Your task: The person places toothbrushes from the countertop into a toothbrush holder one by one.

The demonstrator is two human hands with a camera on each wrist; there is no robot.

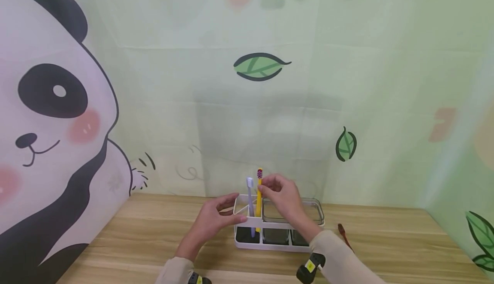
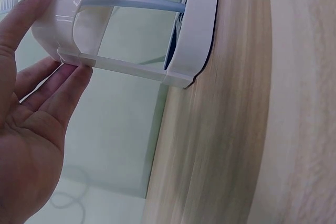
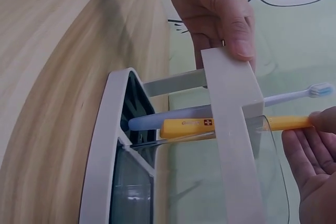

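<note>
Nearest of all, just short of the white holder [image 1: 251,246], two pale sleeves [image 1: 339,254] reach in, a dark wrist device [image 1: 308,267] on each. And there's the left hand [image 1: 212,219] at the holder's left end, thumb to the front of the upper frame, fingers behind, a light, steady grip. Over the top of the holder comes the right hand [image 1: 283,198], thumb and fingers closed in a pinch high on the yellow toothbrush [image 1: 259,202], just under its bristles!

Here's what it all hangs on: the yellow handle runs straight down from that pinch, its long axis near upright, already through the holder's upper frame. Its lower end appears to hang short of the base. The right hand has it; the left is the near one to the holder itself. Close on the left of the yellow one, in the holder's left section, leans a purple toothbrush [image 1: 250,200], its foot down at the base. Off to the holder's right lies a brown brush [image 1: 341,231], partly hidden by the sleeve. Beyond the holder, a pale green cloth [image 1: 162,82] with a panda [image 1: 52,104].
</note>
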